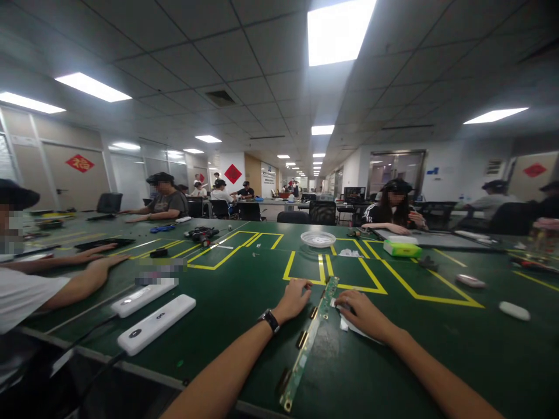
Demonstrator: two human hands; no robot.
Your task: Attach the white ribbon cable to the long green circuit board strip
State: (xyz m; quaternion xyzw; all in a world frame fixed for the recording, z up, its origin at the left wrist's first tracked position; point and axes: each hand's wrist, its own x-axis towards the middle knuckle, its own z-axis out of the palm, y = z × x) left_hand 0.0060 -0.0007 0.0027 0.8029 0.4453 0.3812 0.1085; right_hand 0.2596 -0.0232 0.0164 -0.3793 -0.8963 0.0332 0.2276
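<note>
- Big open office with a tiled ceiling and flat light panels. Everyone sits around one long table [244,326] covered in a matte dark green mat, with yellow tape [395,286] marking out boxes on it.
- Far left, a co-worker [26,294] in a white tee has both forearms lying flat on the mat.
- Next to them are two long white plastic bars [156,323] with rounded ends and a smooth, glossy finish. They lie side by side with dark cables running off toward the near edge.
- My left hand [293,298] has a black wristwatch [269,320] on it. It's palm down and loosely curled, with the fingertips right at the left edge of the circuit board strip [311,337]. I honestly can't tell whether it's gripping or just touching.
- The strip is a long, thin, rigid green board with small brass-looking tabs along its left side. It lies flat on the mat between my two hands, running from the near table edge up to the yellow line.
- My right hand [362,311] is knuckles up, fingers bent over a crumpled white wipe [349,327] just to the right of the strip. I can't tell if it's pinching the wipe or only pressing on it.
- Further back there's a shallow clear round dish [318,238].
- To the right of that is a lime-green box with a white lid [402,249], in front of a person in a dark cap [395,212].
- Far right, a smooth white oval pebble-shaped thing [514,310] sits well away from everything else.
</note>
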